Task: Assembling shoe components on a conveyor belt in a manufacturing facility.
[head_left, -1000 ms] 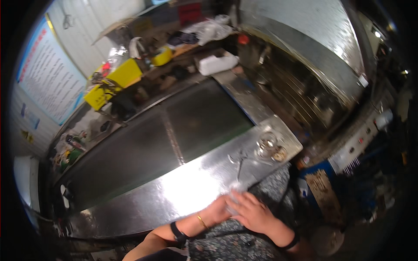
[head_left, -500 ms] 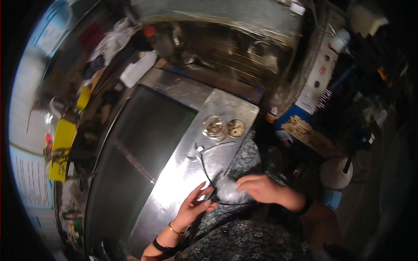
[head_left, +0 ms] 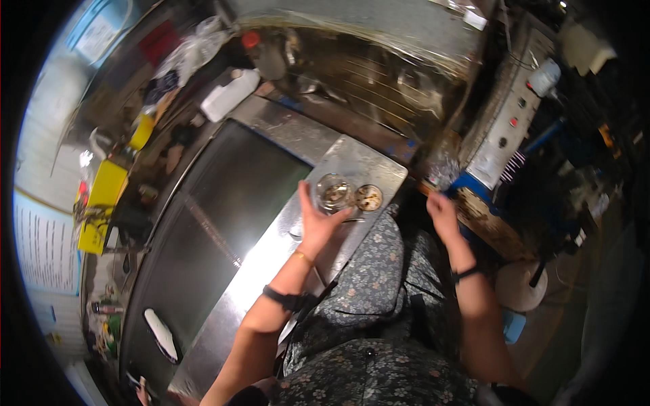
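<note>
A small clear glass jar (head_left: 334, 191) with brown bits in it sits on the metal ledge. My left hand (head_left: 319, 222) is at the jar, thumb and fingers spread around its near side; contact is unclear. Just right of the jar lies a round, pale lid or dish (head_left: 369, 198) with brown spots. My right hand (head_left: 444, 213) is out past my right knee with its fingers curled. Close beyond those fingertips is a crumpled clear plastic bag (head_left: 443, 164); whether the fingers still hold it cannot be made out. Thin cord-like pieces on the ledge are mostly hidden under my left arm.
A dark conveyor belt (head_left: 233, 196) runs along the left of the metal ledge (head_left: 233, 304). On it lies a white, dark-edged, sole-shaped piece (head_left: 161, 335). Another person's hand (head_left: 142, 394) shows at lower left. A control panel with buttons (head_left: 504, 128) stands at right.
My left hand has moved up the ledge to the jar. My right hand has swung away from my lap toward the right, and the plastic bag has moved from my lap to beyond that hand.
</note>
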### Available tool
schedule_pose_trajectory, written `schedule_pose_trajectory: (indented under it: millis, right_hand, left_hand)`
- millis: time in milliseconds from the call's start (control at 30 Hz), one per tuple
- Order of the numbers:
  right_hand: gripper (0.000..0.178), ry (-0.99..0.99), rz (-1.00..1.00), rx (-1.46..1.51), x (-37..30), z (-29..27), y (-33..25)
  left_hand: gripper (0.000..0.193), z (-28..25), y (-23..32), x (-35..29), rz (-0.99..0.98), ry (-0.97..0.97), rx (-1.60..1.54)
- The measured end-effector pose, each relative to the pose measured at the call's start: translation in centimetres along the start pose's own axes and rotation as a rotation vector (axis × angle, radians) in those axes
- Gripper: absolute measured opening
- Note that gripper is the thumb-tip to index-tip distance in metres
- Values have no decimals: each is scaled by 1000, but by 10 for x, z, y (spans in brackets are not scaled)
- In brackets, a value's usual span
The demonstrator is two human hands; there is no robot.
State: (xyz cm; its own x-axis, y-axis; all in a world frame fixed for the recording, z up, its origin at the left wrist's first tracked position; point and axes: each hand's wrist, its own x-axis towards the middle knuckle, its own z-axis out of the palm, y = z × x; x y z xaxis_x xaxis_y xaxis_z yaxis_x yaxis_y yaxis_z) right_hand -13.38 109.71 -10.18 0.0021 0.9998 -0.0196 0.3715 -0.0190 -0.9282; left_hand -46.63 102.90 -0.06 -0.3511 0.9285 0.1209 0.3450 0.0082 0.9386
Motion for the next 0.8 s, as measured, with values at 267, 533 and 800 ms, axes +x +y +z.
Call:
schedule_pose_trajectory:
  millis: [267, 533, 800]
  right_hand:
    - [19, -150, -388, -357, -160, 30, 4]
    - [18, -169, -374, -435, -151, 30, 6]
    - [22, -171, -504, -473, -150, 40, 43]
  left_hand:
    - [103, 13, 8, 15, -22, 17, 52]
    - [100, -42, 189, -55, 559, -41, -78]
    - [109, -127, 329, -115, 1125, -297, -251]
